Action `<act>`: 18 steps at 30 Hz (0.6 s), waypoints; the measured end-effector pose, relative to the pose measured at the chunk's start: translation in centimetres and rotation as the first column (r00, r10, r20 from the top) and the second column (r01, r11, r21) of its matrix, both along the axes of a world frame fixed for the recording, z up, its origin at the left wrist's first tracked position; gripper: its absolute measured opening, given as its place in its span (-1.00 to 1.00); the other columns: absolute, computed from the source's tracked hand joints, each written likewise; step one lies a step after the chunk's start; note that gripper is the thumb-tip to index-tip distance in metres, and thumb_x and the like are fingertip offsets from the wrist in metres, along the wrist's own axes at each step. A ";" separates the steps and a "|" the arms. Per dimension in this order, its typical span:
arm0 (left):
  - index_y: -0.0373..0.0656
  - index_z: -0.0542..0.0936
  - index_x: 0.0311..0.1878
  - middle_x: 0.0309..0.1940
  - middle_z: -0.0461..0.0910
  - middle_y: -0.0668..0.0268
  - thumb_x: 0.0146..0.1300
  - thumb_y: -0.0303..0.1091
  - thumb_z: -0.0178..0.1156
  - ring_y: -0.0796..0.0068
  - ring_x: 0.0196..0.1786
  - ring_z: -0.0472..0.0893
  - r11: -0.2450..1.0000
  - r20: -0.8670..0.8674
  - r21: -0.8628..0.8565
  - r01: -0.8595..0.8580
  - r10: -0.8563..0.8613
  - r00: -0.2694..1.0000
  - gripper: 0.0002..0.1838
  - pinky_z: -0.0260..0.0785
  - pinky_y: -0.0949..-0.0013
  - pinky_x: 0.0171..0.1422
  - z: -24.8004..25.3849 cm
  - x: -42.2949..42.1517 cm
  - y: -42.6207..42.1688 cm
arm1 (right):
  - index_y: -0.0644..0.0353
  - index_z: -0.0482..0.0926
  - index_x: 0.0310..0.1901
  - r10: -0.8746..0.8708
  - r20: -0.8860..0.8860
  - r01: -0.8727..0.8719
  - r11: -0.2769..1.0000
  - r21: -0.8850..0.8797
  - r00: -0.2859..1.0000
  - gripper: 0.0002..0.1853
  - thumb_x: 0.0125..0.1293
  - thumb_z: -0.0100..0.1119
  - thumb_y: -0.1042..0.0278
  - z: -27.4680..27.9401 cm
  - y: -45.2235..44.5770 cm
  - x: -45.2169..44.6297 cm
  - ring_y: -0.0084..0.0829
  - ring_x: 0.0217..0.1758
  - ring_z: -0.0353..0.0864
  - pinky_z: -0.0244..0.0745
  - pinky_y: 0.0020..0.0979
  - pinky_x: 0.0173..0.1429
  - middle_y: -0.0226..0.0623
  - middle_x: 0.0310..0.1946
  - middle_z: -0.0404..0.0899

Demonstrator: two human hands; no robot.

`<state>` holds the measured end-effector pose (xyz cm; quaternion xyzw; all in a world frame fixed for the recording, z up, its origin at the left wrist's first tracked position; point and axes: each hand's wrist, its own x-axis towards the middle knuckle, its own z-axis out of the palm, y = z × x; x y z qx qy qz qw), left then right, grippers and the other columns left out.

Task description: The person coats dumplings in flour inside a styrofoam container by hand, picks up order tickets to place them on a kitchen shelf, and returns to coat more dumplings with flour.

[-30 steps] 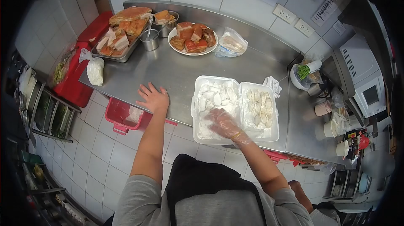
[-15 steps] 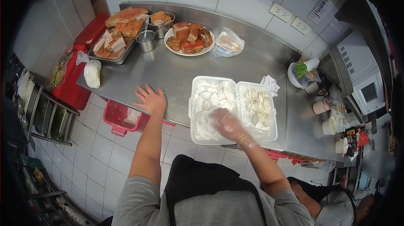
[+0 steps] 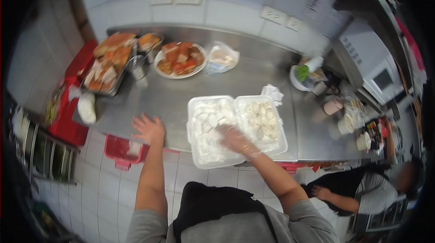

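My left hand (image 3: 149, 129) rests on the front edge of the steel counter (image 3: 158, 101), fingers spread and holding nothing. My right hand (image 3: 234, 140), in a clear plastic glove, is over the left half of an open white foam box (image 3: 190, 141). Motion smears its fingers, so whether they hold anything cannot be made out. Under and beside it, white powder (image 3: 209, 149) fills that half, with powder-coated pieces (image 3: 213, 118) toward the back. The box's right half holds rows of pale coated pieces (image 3: 261, 118), whose kind is unclear.
Behind are a tray of roasted pork slabs (image 3: 108, 68), a plate of meat chunks (image 3: 180, 59) and a plastic bag (image 3: 223, 57). A white bundle (image 3: 86, 108) lies left; a red bin (image 3: 118, 150) stands below. At right are a microwave (image 3: 378, 82) and a co-worker (image 3: 358, 188).
The whole view has shifted and tilted. My left hand stays on the counter edge and my right hand stays over the powder. The co-worker at right shows more fully, an arm reaching toward the counter.
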<state>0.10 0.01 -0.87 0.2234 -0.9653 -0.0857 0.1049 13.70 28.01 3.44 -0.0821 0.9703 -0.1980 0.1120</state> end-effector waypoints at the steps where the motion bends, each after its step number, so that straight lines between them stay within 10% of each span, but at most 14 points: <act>1: -0.02 0.22 0.40 0.48 -0.01 0.10 0.28 0.08 -0.04 0.05 0.52 -0.07 0.999 -0.009 -0.027 0.020 -0.020 1.000 -0.32 -0.20 -0.43 0.38 -0.5 0.1 -0.5 | 0.28 0.17 0.37 -0.028 0.029 0.026 0.995 0.094 0.999 -0.34 0.31 0.02 0.14 -1.2 -0.9 -0.1 -0.06 0.48 0.06 -0.15 -0.17 0.55 0.04 0.40 0.13; 3: 0.01 0.22 0.40 0.47 0.03 0.12 0.26 0.16 0.00 0.03 0.50 -0.01 0.995 0.010 -0.086 0.051 -0.050 0.999 -0.29 -0.14 -0.47 0.33 -1.3 -0.2 -0.8 | 0.31 0.16 0.37 0.079 0.036 -0.084 0.983 0.161 0.996 -0.38 0.35 -0.06 0.20 -4.2 -1.4 0.0 -0.10 0.53 -0.06 -0.20 -0.17 0.56 0.03 0.42 0.09; 7: 0.13 0.26 0.37 0.44 0.12 0.25 0.28 0.18 -0.02 0.16 0.45 0.11 0.977 -0.003 -0.211 -0.023 0.023 1.000 -0.35 0.06 -0.47 0.21 -3.1 -1.6 -1.2 | 0.20 0.34 0.25 0.015 -0.021 -0.020 0.960 -0.278 1.000 -0.46 0.25 0.07 0.21 -1.5 -2.7 1.1 -0.03 0.40 0.18 0.04 -0.16 0.48 0.03 0.26 0.30; 12: 0.04 0.24 0.38 0.44 0.10 0.17 0.29 0.27 -0.11 0.09 0.45 0.10 0.934 0.045 -0.356 0.015 0.002 0.999 -0.28 0.05 -0.42 0.26 -9.2 -5.9 -3.8 | 0.35 0.34 0.19 -0.090 0.006 0.090 0.990 -0.111 0.996 -0.34 0.10 0.24 0.14 -1.7 -1.4 0.5 -0.02 0.30 0.30 0.21 -0.14 0.37 0.10 0.11 0.42; 14: 0.01 0.26 0.37 0.45 0.06 -0.03 0.22 0.25 -0.10 -0.20 0.48 -0.02 0.997 -0.127 -0.004 0.074 -0.074 0.989 -0.26 -0.18 -0.53 0.32 -1.5 0.1 -0.6 | 0.38 0.38 0.13 -0.096 -0.084 0.095 0.995 -0.010 0.992 -0.36 0.06 0.26 0.14 -2.2 -1.3 1.9 -0.02 0.22 0.38 0.30 -0.15 0.29 0.11 0.03 0.46; 16: 0.01 0.25 0.38 0.45 0.05 -0.04 0.21 0.25 -0.09 -0.18 0.49 -0.02 0.998 -0.095 -0.016 0.068 -0.069 0.993 -0.25 -0.16 -0.53 0.31 -0.3 0.6 -0.1 | 0.39 0.43 0.02 0.029 -0.341 -0.001 0.997 0.082 0.940 -0.43 0.04 0.26 0.17 -3.2 -2.0 3.9 -0.02 0.12 0.48 0.40 -0.16 0.19 0.10 -0.06 0.50; 18: 0.01 0.25 0.38 0.45 0.04 -0.03 0.21 0.25 -0.09 -0.17 0.49 -0.03 0.997 -0.105 -0.008 0.080 -0.081 0.991 -0.25 -0.17 -0.53 0.32 0.2 0.7 0.0 | 0.36 0.47 -0.08 -0.171 -0.200 0.153 0.983 -0.104 0.965 -0.55 0.05 0.22 0.22 -7.0 -4.2 2.9 -0.01 0.04 0.52 0.44 -0.17 0.13 0.08 -0.10 0.50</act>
